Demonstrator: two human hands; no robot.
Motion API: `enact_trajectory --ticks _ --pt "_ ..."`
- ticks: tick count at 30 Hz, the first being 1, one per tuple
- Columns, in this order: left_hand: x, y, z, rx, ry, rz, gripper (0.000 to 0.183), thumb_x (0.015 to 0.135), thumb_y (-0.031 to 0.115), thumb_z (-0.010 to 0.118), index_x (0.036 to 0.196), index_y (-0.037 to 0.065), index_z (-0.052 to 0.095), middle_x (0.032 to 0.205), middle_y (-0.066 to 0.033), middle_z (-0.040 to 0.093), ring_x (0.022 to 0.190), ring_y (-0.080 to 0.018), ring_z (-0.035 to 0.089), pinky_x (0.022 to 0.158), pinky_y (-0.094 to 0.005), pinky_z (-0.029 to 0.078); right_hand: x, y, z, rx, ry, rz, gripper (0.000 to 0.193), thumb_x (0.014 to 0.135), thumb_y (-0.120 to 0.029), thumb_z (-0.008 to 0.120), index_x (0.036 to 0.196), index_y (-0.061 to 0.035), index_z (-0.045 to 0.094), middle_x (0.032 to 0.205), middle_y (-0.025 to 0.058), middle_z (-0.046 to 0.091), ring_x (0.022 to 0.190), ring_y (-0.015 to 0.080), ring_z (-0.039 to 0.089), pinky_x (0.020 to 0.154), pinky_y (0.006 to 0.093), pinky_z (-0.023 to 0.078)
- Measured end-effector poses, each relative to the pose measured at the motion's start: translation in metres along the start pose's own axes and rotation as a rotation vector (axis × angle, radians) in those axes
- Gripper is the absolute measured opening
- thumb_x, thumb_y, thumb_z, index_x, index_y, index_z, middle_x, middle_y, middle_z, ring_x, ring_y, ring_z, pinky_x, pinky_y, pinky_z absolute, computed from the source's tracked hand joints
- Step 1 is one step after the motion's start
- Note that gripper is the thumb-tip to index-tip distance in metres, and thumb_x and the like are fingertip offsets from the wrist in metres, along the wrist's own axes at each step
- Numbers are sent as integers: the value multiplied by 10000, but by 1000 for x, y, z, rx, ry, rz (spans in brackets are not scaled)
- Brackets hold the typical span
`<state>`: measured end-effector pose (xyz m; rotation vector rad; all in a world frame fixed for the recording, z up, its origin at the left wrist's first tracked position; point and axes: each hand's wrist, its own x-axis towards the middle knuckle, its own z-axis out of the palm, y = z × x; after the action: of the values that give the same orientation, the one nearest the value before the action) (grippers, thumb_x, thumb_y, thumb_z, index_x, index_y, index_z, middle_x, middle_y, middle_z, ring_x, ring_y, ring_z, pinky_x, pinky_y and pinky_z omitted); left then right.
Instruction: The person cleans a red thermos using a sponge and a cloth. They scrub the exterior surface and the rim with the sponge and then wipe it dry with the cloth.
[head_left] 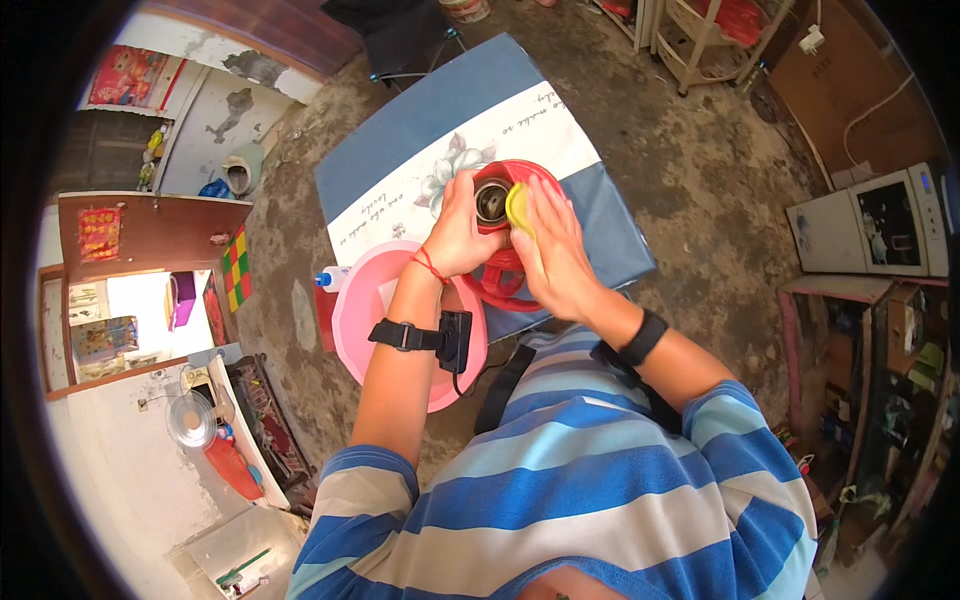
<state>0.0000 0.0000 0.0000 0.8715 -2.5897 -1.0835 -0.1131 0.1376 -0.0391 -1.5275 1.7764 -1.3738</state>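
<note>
A red thermos-like jug is tilted over the table's near edge, its round metal-rimmed mouth facing up at me and a red looped handle below. The inside looks dark. Around the left side of the mouth my left hand is closed on the jug. My right hand presses a yellow-green sponge against the right side of the rim, its fingers long and close together over it. Under my left forearm is a pink basin, partly hidden by the arm.
A blue-and-white cloth with printed flowers covers the table. Beside the basin stands a white bottle with a blue cap. A dark folding chair is beyond the table. At the right, a white cabinet rests on a shelf unit.
</note>
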Motion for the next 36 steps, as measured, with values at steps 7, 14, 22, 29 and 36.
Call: enact_trajectory --ticks 7,14,22,29,36 --pt "0 4 -11 -41 54 -10 793 639 183 867 1276 39 417 1222 -217 480 1187 -381 475 1023 -420 413 52 9 -5 128 -36 140 522 1026 -350 326 1438 -42 415 1522 194 339 1434 359 246 1157 521 153" --pt "-3 4 -1 -4 57 -30 779 640 182 862 1270 42 427 1211 -204 488 1182 -374 473 1012 -423 412 5 6 -4 -3 0 88 539 1018 -343 362 1464 -41 369 1559 150 283 1451 355 207 1158 537 144" --pt "-4 -2 -1 -4 69 13 790 638 171 861 1281 37 422 1203 -204 490 1167 -364 478 1014 -418 407 -17 11 -6 -122 -61 -5 556 1004 -304 399 1493 -52 316 1566 157 257 1458 363 187 1165 519 160" --pt "-2 5 -3 -38 75 -12 791 643 168 862 1283 35 417 1204 -205 492 1177 -363 472 1020 -417 402 -4 16 -10 -68 -37 35 545 1006 -295 390 1497 -70 319 1573 127 258 1468 344 167 1167 527 148" --pt "-4 3 -3 -12 51 -34 818 637 175 877 1290 26 406 1229 -203 473 1183 -355 483 1022 -409 415 -10 14 -8 -108 -54 49 537 1012 -305 381 1489 -63 328 1570 128 261 1454 358 199 1151 532 193"
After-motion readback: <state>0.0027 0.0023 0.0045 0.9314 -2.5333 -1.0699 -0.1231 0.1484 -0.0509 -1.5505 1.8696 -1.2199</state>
